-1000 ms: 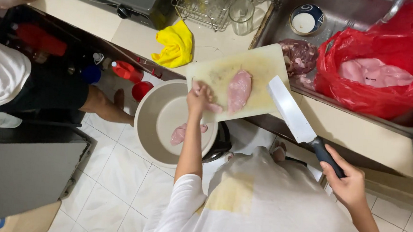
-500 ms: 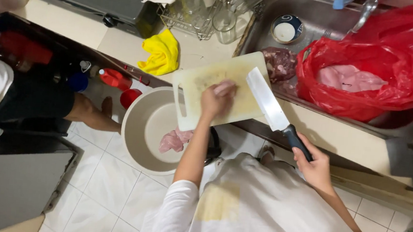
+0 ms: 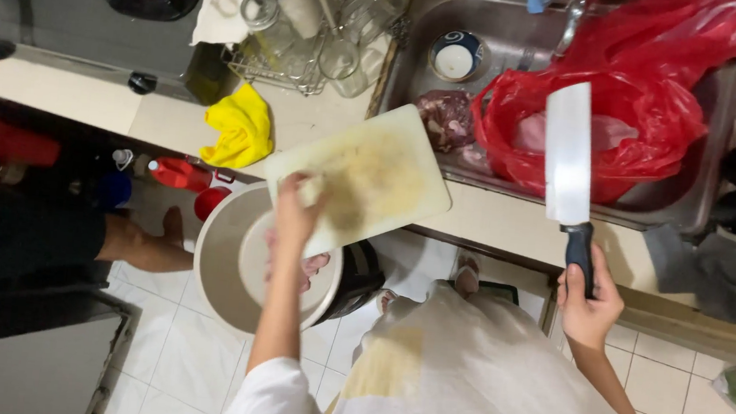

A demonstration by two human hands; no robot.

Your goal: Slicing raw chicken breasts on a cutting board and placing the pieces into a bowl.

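Pale rectangular plastic cutting board (image 3: pixel 362 175) sits at the worktop (image 3: pixel 67 96) edge, overhanging the round steel bowl (image 3: pixel 230 266) below. Board surface shows only smears; no meat on it. Pink raw meat pieces (image 3: pixel 314 266) lie in the bowl, so the transfer looks done. Left hand (image 3: pixel 296 214) rests curled at the board's near edge, fingers closed over something pale, cannot tell what. Right hand (image 3: pixel 589 297) grips the broad steel cleaver (image 3: pixel 568 153) by its black handle, blade raised over the red plastic bag (image 3: pixel 653 90) in the steel sink (image 3: pixel 491 22), where more meat remains.
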